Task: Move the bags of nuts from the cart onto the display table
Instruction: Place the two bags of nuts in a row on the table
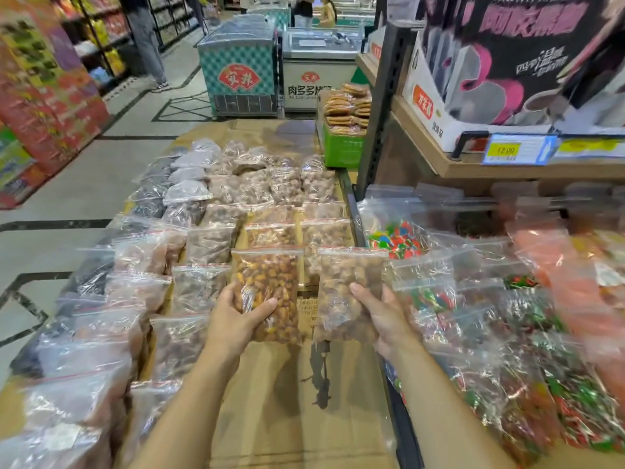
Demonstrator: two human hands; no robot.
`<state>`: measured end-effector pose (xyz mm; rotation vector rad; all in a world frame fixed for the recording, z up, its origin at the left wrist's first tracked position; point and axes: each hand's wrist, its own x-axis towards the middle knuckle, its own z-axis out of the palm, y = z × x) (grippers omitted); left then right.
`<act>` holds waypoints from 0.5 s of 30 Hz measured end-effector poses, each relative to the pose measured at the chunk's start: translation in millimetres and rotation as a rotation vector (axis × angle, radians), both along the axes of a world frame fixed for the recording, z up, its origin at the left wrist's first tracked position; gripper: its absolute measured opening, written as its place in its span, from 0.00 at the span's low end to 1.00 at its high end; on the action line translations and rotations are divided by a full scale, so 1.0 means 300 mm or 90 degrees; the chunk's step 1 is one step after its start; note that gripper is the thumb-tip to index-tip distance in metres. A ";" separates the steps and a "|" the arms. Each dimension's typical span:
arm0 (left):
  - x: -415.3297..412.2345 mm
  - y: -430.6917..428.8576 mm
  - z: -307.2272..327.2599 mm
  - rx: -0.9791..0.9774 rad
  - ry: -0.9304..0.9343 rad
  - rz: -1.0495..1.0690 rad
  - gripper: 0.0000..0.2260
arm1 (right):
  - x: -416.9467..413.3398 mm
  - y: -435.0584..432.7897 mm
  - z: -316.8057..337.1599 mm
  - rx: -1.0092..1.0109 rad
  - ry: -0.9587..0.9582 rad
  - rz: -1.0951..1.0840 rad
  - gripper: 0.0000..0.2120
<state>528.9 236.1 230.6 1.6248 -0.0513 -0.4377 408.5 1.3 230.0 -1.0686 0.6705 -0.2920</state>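
My left hand point(236, 319) grips a clear zip bag of orange-brown nuts point(270, 282) by its lower left side. My right hand point(385, 316) grips a second clear zip bag of paler brown nuts point(345, 286) by its lower right side. I hold both bags side by side, upright, above a bare patch of the cardboard-covered display table point(291, 401). Rows of several filled nut bags point(250, 191) lie on the table ahead and to the left. No cart is in view.
To the right, bags of wrapped sweets point(473, 333) lie on a low shelf under a wooden shelf point(473, 167) with a price tag. A green crate of biscuits point(345, 130) and chest freezers point(240, 72) stand beyond the table. The aisle floor runs along the left.
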 end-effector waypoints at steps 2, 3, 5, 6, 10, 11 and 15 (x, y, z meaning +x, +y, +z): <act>0.025 -0.015 -0.016 0.020 0.005 0.001 0.30 | 0.035 -0.005 -0.026 0.007 0.023 0.005 0.18; 0.042 -0.020 -0.034 0.029 0.009 0.002 0.29 | 0.051 -0.009 -0.038 0.005 0.037 0.012 0.18; 0.066 -0.033 -0.054 0.038 0.013 0.006 0.29 | 0.080 -0.015 -0.059 -0.002 0.058 0.022 0.17; 0.077 -0.038 -0.067 0.045 0.015 0.006 0.31 | 0.093 -0.019 -0.069 -0.006 0.066 0.026 0.17; 0.114 -0.052 -0.115 0.050 0.021 0.000 0.30 | 0.150 -0.038 -0.110 -0.015 0.104 0.038 0.17; 0.125 -0.053 -0.126 0.058 0.023 -0.001 0.32 | 0.163 -0.043 -0.121 -0.018 0.109 0.038 0.17; 0.163 -0.069 -0.171 0.072 0.025 -0.011 0.33 | 0.198 -0.054 -0.152 -0.031 0.127 0.051 0.19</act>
